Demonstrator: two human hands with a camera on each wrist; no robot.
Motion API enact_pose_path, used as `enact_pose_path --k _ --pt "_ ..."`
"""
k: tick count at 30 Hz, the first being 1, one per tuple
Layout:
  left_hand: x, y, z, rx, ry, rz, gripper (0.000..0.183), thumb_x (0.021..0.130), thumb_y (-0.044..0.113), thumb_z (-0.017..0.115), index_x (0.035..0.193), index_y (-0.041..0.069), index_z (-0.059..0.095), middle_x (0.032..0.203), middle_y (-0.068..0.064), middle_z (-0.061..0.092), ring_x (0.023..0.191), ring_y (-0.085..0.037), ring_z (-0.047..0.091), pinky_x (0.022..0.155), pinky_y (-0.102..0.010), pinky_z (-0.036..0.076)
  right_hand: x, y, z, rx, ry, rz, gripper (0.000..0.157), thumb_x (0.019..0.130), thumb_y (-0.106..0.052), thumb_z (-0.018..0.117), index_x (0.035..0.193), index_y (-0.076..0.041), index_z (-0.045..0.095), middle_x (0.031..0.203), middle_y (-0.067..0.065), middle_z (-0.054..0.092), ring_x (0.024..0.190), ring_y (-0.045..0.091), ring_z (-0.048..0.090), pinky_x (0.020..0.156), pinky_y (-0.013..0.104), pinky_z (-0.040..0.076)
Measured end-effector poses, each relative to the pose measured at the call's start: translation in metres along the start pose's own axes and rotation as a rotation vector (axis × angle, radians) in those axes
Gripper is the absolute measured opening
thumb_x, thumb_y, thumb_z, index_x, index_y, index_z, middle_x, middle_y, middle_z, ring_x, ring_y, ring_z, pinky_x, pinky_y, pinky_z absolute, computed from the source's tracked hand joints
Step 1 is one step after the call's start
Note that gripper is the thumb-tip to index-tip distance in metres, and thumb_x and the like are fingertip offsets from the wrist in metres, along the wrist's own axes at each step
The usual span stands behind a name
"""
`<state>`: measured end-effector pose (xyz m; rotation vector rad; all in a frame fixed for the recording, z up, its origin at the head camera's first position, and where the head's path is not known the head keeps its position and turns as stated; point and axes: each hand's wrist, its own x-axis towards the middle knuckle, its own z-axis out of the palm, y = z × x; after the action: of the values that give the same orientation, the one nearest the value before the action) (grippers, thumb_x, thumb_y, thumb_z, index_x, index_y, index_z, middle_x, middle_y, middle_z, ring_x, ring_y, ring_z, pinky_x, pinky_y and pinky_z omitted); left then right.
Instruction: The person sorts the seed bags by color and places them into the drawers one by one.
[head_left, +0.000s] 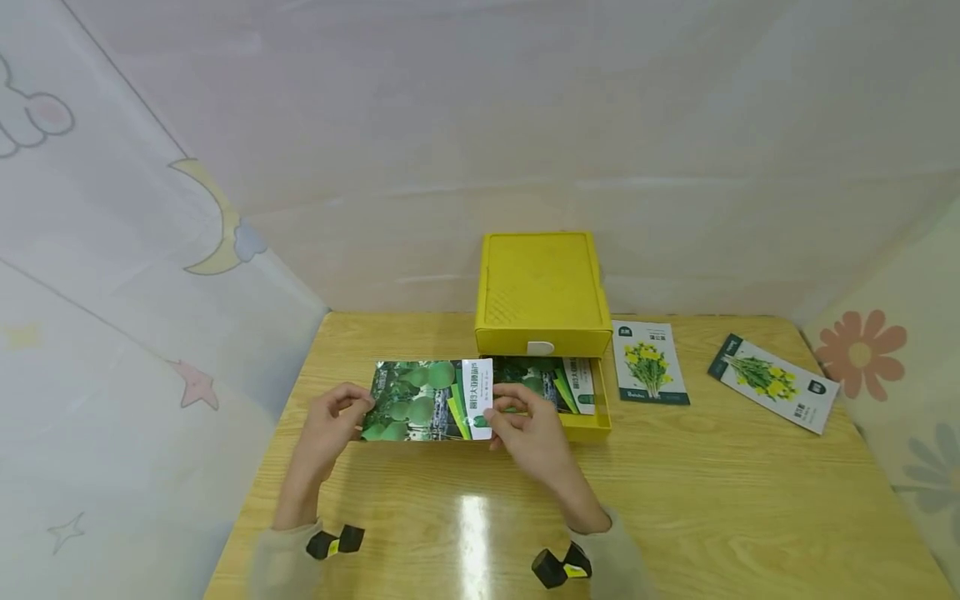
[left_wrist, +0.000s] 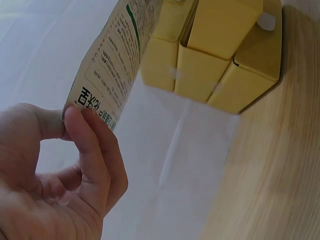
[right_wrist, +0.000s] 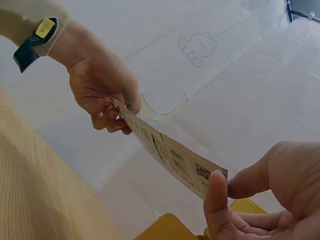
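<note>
Both hands hold a seed packet with green gourds printed on its front, raised above the table in front of a yellow box. My left hand pinches its left end between thumb and fingers. At the other end, my right hand pinches the white label side. The left wrist view shows the printed back of the packet; a QR code is near the right thumb in the right wrist view. Behind the right hand, a similar gourd packet lies in the pulled-out yellow drawer.
The yellow box with a white tab stands at the table's back edge. To its right lie a packet with yellow flowers and a second, tilted flower packet. Fabric walls border the wooden table at the back and sides.
</note>
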<state>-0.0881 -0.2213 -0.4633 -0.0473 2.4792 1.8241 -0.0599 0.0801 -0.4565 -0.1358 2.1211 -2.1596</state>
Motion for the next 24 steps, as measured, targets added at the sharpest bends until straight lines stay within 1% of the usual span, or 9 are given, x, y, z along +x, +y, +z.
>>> enact_pose_path --k 3,6,10,13,14,17,19,24 --pt "0.001 0.001 0.008 -0.014 -0.018 0.004 0.019 0.099 0.018 0.057 0.103 0.000 0.063 0.108 -0.016 0.060 0.077 -0.024 0.055 0.064 -0.046 0.055 -0.003 0.001 -0.009 -0.010 0.021 0.012 0.034 0.092 -0.007 0.067 0.126 -0.006 0.059 0.100 0.015 0.061 0.062 0.030 0.062 0.057 0.037 0.056" --pt "0.001 0.001 0.017 -0.041 -0.030 0.003 0.018 0.099 0.016 0.058 0.102 0.000 0.063 0.105 -0.016 0.060 0.075 -0.023 0.054 0.061 -0.041 0.054 -0.006 0.000 -0.017 -0.015 0.040 0.026 0.032 0.092 -0.007 0.068 0.123 -0.008 0.061 0.101 0.014 0.062 0.063 0.030 0.063 0.059 0.040 0.057" --pt "-0.004 0.019 0.027 -0.059 -0.054 -0.005 0.014 0.098 0.010 0.057 0.100 -0.002 0.064 0.102 -0.017 0.060 0.074 -0.027 0.054 0.061 -0.044 0.055 -0.010 0.000 -0.029 -0.034 0.052 0.034 0.031 0.092 -0.008 0.068 0.122 -0.008 0.061 0.101 0.015 0.061 0.064 0.030 0.064 0.060 0.038 0.057" --pt "-0.009 0.035 0.034 -0.070 -0.076 -0.013 0.013 0.098 0.008 0.057 0.101 -0.003 0.064 0.099 -0.017 0.061 0.074 -0.028 0.055 0.061 -0.044 0.055 -0.011 0.001 -0.039 -0.042 0.057 0.035 0.031 0.093 -0.010 0.067 0.123 -0.006 0.060 0.102 0.017 0.061 0.066 0.031 0.064 0.061 0.038 0.057" --pt "-0.009 0.037 0.036 -0.074 -0.082 -0.008 0.013 0.098 0.008 0.057 0.101 -0.003 0.064 0.099 -0.017 0.061 0.073 -0.027 0.055 0.061 -0.042 0.055 -0.011 0.001 -0.041 -0.043 0.060 0.038 0.031 0.093 -0.010 0.067 0.122 -0.006 0.061 0.103 0.018 0.061 0.066 0.031 0.064 0.062 0.038 0.057" --pt "-0.009 0.039 0.042 -0.098 -0.097 -0.010 0.014 0.097 0.008 0.059 0.102 -0.003 0.064 0.098 -0.016 0.062 0.072 -0.024 0.056 0.059 -0.036 0.055 -0.012 0.002 -0.049 -0.055 0.072 0.045 0.030 0.093 -0.011 0.067 0.121 -0.005 0.061 0.103 0.018 0.061 0.067 0.030 0.064 0.062 0.037 0.057" --pt "-0.007 0.038 0.046 -0.108 -0.110 -0.002 0.015 0.097 0.008 0.059 0.103 -0.004 0.064 0.099 -0.016 0.062 0.071 -0.024 0.057 0.059 -0.035 0.056 -0.013 0.003 -0.054 -0.068 0.078 0.048 0.030 0.093 -0.011 0.068 0.121 -0.005 0.060 0.103 0.018 0.061 0.068 0.029 0.064 0.062 0.036 0.057" --pt "-0.004 0.040 0.056 -0.112 -0.143 -0.005 0.017 0.097 0.008 0.059 0.108 -0.004 0.064 0.099 -0.017 0.063 0.070 -0.026 0.056 0.058 -0.035 0.056 -0.015 0.003 -0.064 -0.108 0.104 0.060 0.031 0.092 -0.012 0.069 0.120 -0.004 0.061 0.103 0.018 0.061 0.071 0.032 0.065 0.062 0.036 0.058"
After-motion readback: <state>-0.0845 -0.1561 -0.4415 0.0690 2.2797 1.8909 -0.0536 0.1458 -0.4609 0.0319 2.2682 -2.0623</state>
